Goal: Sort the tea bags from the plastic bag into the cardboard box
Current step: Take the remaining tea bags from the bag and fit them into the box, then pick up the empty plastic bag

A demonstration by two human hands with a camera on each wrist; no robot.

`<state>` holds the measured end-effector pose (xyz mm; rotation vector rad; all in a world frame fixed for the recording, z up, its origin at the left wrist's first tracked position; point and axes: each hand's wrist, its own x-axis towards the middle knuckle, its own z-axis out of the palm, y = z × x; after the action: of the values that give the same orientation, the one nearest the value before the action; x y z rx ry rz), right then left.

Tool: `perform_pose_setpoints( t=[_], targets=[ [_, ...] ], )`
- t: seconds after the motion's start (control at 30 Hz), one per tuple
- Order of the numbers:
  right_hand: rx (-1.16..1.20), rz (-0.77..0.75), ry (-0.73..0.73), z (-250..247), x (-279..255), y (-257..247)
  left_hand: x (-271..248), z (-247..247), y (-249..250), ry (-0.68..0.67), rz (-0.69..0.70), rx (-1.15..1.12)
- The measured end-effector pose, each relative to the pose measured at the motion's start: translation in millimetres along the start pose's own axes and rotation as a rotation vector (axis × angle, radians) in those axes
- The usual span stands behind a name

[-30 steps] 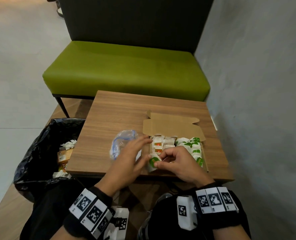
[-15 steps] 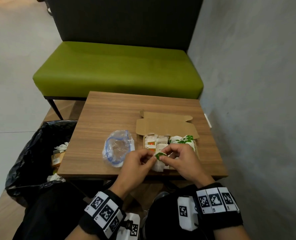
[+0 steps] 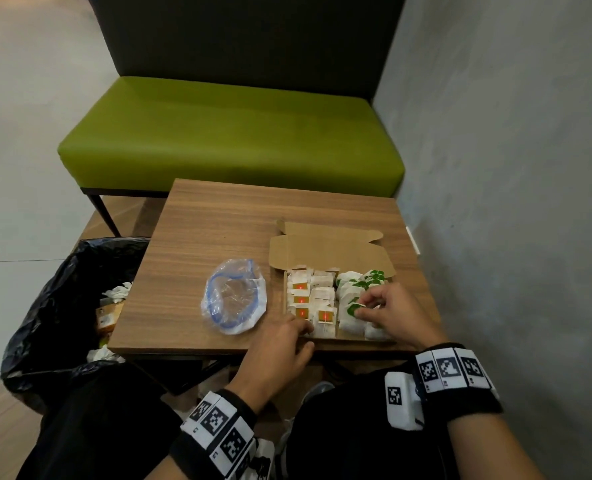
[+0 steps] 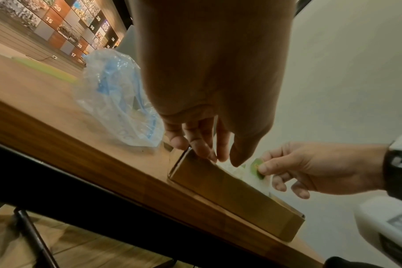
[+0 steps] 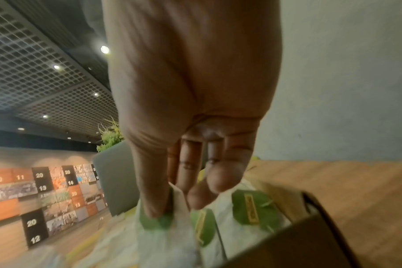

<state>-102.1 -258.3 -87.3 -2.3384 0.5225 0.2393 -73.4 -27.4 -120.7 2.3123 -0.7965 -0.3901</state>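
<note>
An open cardboard box sits at the table's near right, its brown front wall facing me. Orange-tagged tea bags fill its left half and green-tagged ones its right half. My right hand is over the green side and pinches a green-tagged tea bag between thumb and fingers, low among the others. My left hand rests its fingertips on the box's near-left corner. A crumpled clear plastic bag with a blue zip lies left of the box.
The wooden table is small, with its near edge just under my hands. A black bin bag holding rubbish stands at its left. A green bench is behind it and a grey wall runs close on the right.
Both hands held the green-tagged tea bag at the box's near edge. My left hand has let go and dropped to the near-left corner; my right hand has carried the bag onto the green side.
</note>
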Motion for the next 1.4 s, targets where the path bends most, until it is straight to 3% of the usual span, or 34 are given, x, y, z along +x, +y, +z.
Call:
perform_pose_setpoints(
  t=[0.13, 0.57, 0.77, 1.07, 1.17, 1.23, 1.3, 1.33, 1.4],
  targets=[
    [-0.233, 0.001, 0.09, 12.4, 6.8, 3.2, 0.6, 1.1, -1.7, 0.001, 0.009, 0.014],
    [-0.269, 0.062, 0.346, 20.8, 3.3, -6.1, -1.3, 0.5, -2.6, 0.009, 0.028, 0.015],
    [-0.448, 0.051, -0.081, 21.6, -9.7, -16.5, -1.5, 0.2, -3.5, 0.01, 0.029, 0.017],
    [-0.472, 0.081, -0.094, 17.7, -15.9, -12.0, -2.6, -1.3, -3.1, -0.011, 0.022, -0.013],
    [-0.359, 0.1, -0.043, 13.3, -19.4, -8.7, -4.0, -6.8, -2.2, 0.094, 0.05, -0.029],
    [-0.296, 0.084, 0.009, 10.9, -21.6, -6.6, -4.1, -18.5, -2.2, 0.309, 0.052, 0.067],
    [-0.248, 0.062, 0.052, 10.7, -25.4, -6.9, -1.3, -35.4, -7.2, 0.544, -0.033, 0.226],
    [-0.226, 0.051, 0.071, 11.7, -28.3, -7.9, 0.8, -44.5, -11.9, 0.581, -0.123, 0.298],
    [-0.175, 0.024, 0.076, 15.9, -35.6, -13.7, 5.4, -59.1, -26.0, 0.475, -0.322, 0.387]
  ],
)
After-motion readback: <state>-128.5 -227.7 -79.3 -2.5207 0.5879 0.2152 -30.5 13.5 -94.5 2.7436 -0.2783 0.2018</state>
